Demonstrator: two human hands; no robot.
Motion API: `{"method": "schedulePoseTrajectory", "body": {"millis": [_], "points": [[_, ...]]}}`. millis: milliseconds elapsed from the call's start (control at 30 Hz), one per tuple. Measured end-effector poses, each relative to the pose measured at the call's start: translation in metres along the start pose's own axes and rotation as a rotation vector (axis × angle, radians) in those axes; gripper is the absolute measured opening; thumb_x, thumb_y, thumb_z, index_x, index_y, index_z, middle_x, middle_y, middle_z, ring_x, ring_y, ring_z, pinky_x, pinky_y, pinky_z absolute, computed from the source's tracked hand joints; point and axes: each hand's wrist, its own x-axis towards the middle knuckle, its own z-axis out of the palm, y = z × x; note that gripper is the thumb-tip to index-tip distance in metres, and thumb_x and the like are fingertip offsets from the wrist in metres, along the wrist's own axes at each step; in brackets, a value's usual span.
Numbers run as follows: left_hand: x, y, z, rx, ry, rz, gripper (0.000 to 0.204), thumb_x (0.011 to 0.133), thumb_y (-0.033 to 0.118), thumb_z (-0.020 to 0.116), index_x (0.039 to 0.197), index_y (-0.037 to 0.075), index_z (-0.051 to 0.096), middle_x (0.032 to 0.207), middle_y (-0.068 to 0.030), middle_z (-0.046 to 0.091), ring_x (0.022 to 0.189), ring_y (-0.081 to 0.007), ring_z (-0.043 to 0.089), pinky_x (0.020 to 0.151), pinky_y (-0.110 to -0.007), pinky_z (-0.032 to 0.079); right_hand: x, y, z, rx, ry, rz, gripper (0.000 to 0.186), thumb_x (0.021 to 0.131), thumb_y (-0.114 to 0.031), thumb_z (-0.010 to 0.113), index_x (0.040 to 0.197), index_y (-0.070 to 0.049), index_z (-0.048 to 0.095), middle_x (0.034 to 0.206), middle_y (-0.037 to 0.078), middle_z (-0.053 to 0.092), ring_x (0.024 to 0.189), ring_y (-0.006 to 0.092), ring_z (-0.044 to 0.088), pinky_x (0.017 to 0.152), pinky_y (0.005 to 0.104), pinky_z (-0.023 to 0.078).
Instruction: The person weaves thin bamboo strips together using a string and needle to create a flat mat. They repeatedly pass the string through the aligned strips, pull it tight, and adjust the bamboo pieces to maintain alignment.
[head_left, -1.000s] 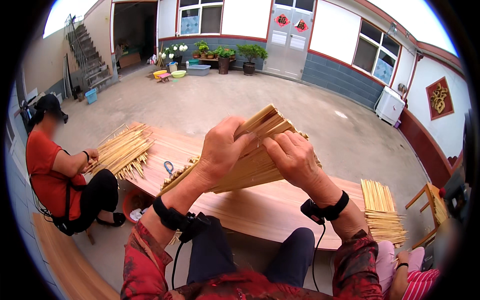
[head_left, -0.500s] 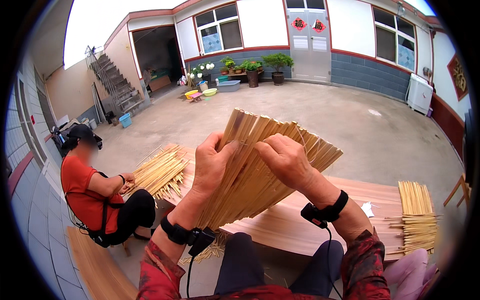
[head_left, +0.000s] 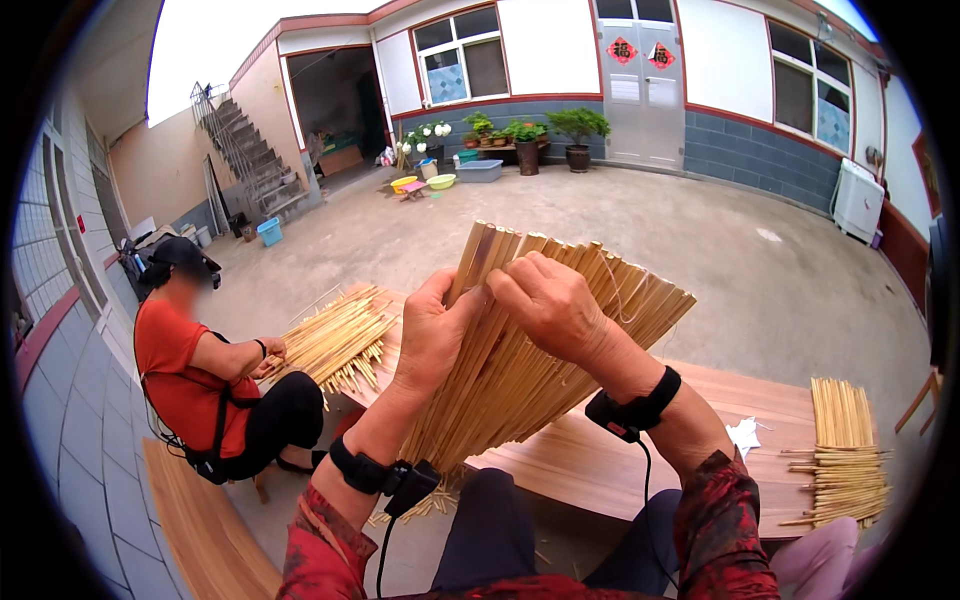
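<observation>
Courtyard (head_left: 360,240) beyond; your stalk panel (head_left: 520,370) slants above the table (head_left: 625,470)'s near edge.
Your left hand (head_left: 433,325) clasps its left edge; your right hand (head_left: 550,303) bunches closed against its face, any pinch hidden. Keep stalk ends (head_left: 488,231) level.

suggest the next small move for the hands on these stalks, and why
Probably steady the stalk mat with the left hand while the right hand draws any slack thread snug: both hands meet near its upper left edge, and a pale thread hangs loosely at the right. Whether the right fingers hold thread is hard to tell.
</observation>
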Motion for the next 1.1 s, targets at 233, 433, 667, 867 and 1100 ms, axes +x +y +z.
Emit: {"method": "schedulePoseTrajectory", "body": {"millis": [233, 433, 667, 867, 1100], "points": [[0.006, -0.012, 0.001, 0.249, 0.045, 0.067, 0.023, 0.093, 0.017, 0.064, 0.104, -0.003, 0.063, 0.082, -0.0113, 0.067, 0.077, -0.0132, 0.061, 0.07, -0.032, 0.05, 0.002, 0.009, 0.004, 0.035, 0.007, -0.122, 0.023, 0.07, -0.006, 0.065, 0.092, -0.003, 0.058, 0.082, 0.007, 0.051, 0.07, 0.0211, 0.056, 0.058, 0.0314, 0.05], [0.018, -0.017, 0.009, 0.275, 0.105, 0.046, 0.019, 0.091, 0.014, 0.066, 0.1, -0.002, 0.062, 0.082, -0.0027, 0.063, 0.076, -0.0066, 0.055, 0.067, -0.025, 0.048, 0.016, -0.011, -0.008, 0.135, 0.154, -0.254, 0.016, 0.07, 0.0, 0.064, 0.085, -0.002, 0.061, 0.076, 0.006, 0.048, 0.064, 0.0202, 0.055, 0.054, 0.0304, 0.048], [0.015, -0.029, 0.006, 0.238, 0.261, 0.14, 0.02, 0.09, 0.015, 0.065, 0.096, -0.004, 0.061, 0.08, -0.0177, 0.068, 0.072, -0.0255, 0.066, 0.067, -0.036, 0.051, 0.03, 0.0, -0.056, 1.459, 0.516, 0.725, 0.014, 0.103, -0.013, 0.048, 0.097, -0.004, 0.057, 0.088, 0.01, 0.067, 0.072, 0.0177, 0.063, 0.07, 0.0321, 0.056], [0.007, -0.053, -0.006, 0.258, 0.379, 0.125, 0.018, 0.092, 0.012, 0.065, 0.099, -0.003, 0.06, 0.081, -0.0072, 0.067, 0.072, -0.0108, 0.059, 0.067, -0.028, 0.05, -0.075, -0.019, -0.101, 1.454, 0.007, 1.399, 0.016, 0.099, -0.019, 0.056, 0.089, -0.007, 0.055, 0.065, -0.003, 0.045, 0.049, 0.0047, 0.037, 0.042, 0.0207, 0.029], [-0.017, -0.057, 0.033, 0.107, 0.395, 0.146, 0.018, 0.091, 0.009, 0.065, 0.102, -0.002, 0.059, 0.089, -0.0141, 0.065, 0.081, -0.0246, 0.063, 0.075, -0.035, 0.051, -0.378, -0.007, -0.24, -0.237, -0.031, 1.495, 0.017, 0.085, -0.012, 0.066, 0.073, -0.004, 0.058, 0.064, 0.001, 0.051, 0.058, 0.0121, 0.051, 0.052, 0.0281, 0.042]]}}
